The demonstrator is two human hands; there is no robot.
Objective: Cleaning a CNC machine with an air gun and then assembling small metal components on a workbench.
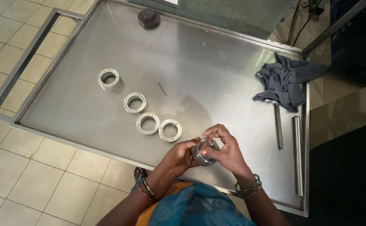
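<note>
The metal ring (pixel 202 153) sits between my two hands just above the near edge of the worktop (pixel 216 75): my left hand (pixel 179 158) has its grip wrapped around the ring's side to steady it, while my right hand (pixel 227 151) pinches at its top rim with bent fingertips, so the open face stays turned up to me. Just beyond and left of that ring, four more rings (pixel 170 130) lie flat in a slanting row, and farther right of it lie two steel rods (pixel 278 125) and a crumpled grey cloth (pixel 285 79).
</note>
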